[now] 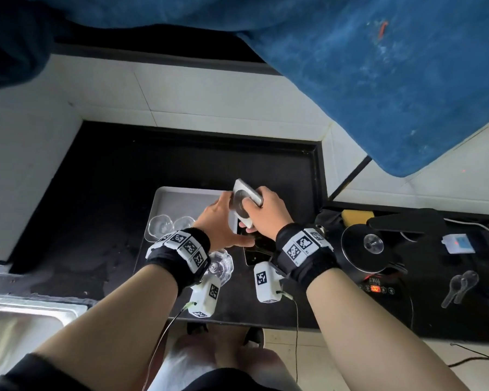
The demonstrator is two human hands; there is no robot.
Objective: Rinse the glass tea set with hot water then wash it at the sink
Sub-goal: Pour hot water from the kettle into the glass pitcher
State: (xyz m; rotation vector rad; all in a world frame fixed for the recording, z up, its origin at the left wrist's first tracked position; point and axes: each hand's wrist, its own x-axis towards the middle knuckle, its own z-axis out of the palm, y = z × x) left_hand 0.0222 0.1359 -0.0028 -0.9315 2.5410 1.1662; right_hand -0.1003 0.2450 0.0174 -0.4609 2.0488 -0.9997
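Your right hand [266,213] grips a flat white rectangular device with a round grey metal disc on its face [244,203], thumb pressed on the disc's edge and fingers curled round the far side. Your left hand [223,221] lies against the device's left side with fingers held together and reaching under it, so both hands hold it tilted above the near right corner of the pale rectangular metal tray [187,198].

The glass tea set looks clear and colourless. Two small clear glass cups [171,225] stand side by side in the tray's near left corner, just beyond your left wristband. A faceted clear glass vessel [222,265] sits on the black counter [96,193] just under your left wrist, partly hidden by it.

To your right, a black kettle with a clear glass knob on its lid [371,246] stands on a base with a lit red display. The counter to the left of the tray is bare up to the white tiled wall; the steel sink [26,317] edges in at near left.
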